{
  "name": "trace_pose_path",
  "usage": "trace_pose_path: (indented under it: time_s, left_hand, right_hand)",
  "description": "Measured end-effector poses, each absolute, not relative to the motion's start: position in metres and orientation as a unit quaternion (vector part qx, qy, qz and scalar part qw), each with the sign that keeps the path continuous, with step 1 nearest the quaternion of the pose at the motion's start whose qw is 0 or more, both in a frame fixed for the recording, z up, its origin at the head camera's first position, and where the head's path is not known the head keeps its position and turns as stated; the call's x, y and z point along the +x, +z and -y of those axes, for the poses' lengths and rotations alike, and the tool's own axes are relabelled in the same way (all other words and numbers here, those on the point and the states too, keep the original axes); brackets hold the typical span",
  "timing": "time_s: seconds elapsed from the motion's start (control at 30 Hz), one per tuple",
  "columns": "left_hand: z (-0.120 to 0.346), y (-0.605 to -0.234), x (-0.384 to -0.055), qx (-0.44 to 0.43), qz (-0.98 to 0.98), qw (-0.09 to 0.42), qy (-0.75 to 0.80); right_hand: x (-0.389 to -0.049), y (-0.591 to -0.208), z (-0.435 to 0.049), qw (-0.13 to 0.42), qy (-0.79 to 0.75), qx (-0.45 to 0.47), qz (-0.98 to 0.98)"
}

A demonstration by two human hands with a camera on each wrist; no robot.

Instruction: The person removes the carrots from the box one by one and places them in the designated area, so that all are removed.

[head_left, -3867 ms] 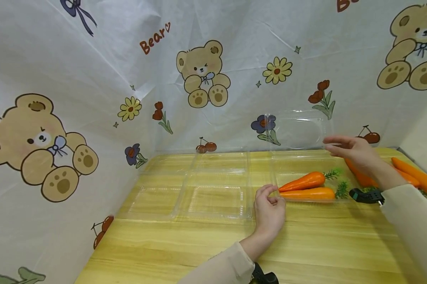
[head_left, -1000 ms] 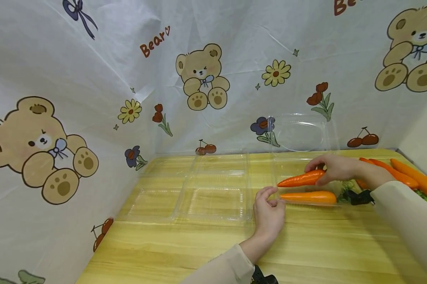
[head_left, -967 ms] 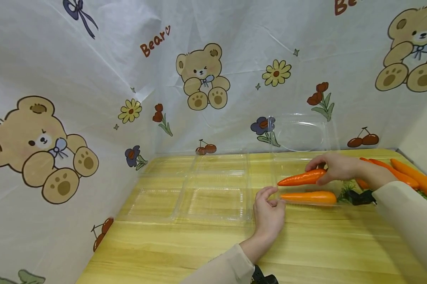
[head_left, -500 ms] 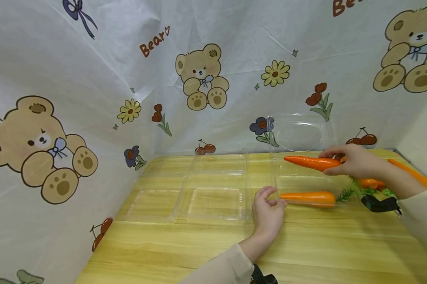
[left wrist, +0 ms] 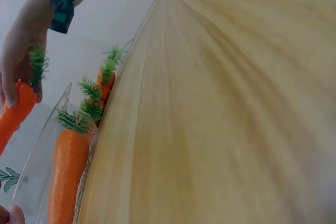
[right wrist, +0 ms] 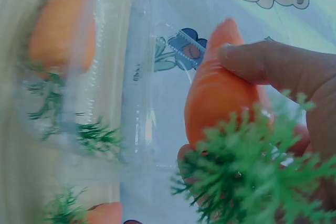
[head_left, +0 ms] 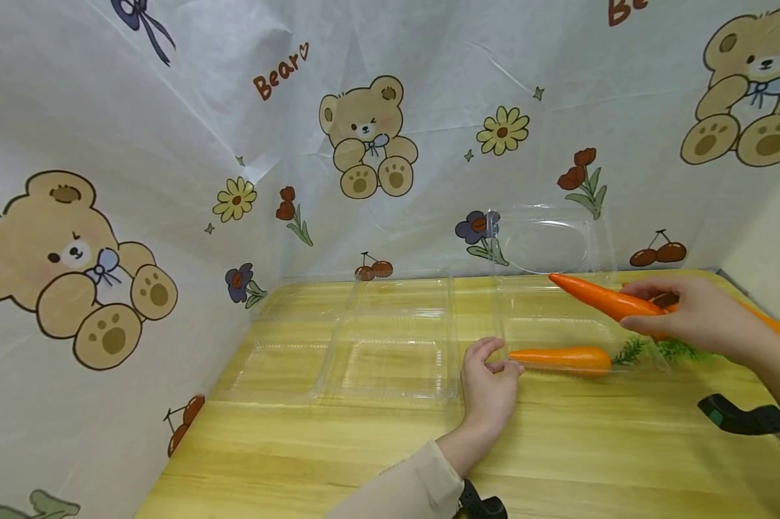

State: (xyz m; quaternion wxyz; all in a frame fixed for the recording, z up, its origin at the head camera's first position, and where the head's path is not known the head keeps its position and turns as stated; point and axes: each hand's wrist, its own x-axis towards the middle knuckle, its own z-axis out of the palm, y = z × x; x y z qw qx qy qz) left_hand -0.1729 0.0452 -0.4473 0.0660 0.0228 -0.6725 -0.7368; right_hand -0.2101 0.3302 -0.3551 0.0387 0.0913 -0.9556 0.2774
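My right hand (head_left: pixel 701 313) grips an orange carrot (head_left: pixel 600 297) near its leafy end, with the tip pointing up and left. It is held up at the right side of a clear plastic container (head_left: pixel 503 339), whose lid (head_left: pixel 546 249) stands raised at the back. In the right wrist view, the thumb presses on the carrot (right wrist: pixel 218 103) above its green leaves. A second carrot (head_left: pixel 561 359) lies inside the container along the front wall. My left hand (head_left: pixel 490 382) pinches the container's front left corner between thumb and fingers.
Two more clear plastic containers (head_left: pixel 396 400) stand side by side at the left. More carrots (head_left: pixel 776 326) lie on the table right of the near container, partly behind my right hand. A bear-printed sheet (head_left: pixel 429 72) hangs behind the table.
Two carrots lay in the container earlier. My right hand took hold of the rear one, lifted it and moved it right, its tip tilting up. My left hand stayed at the corner.
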Motion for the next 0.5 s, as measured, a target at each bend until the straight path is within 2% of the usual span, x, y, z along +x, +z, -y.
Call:
trace_pose_path:
  time_s: [0.33,0.5]
  left_hand:
    - [-0.046,-0.448,-0.173,0.022,0.671,0.065,-0.738]
    - [-0.045,-0.449,-0.173,0.021,0.676,0.067,-0.734]
  right_hand:
    - [-0.172,-0.385,-0.353,0.068,0.284,0.014,0.956]
    - [-0.16,-0.401,-0.363,0.064,0.301,-0.025,0.951]
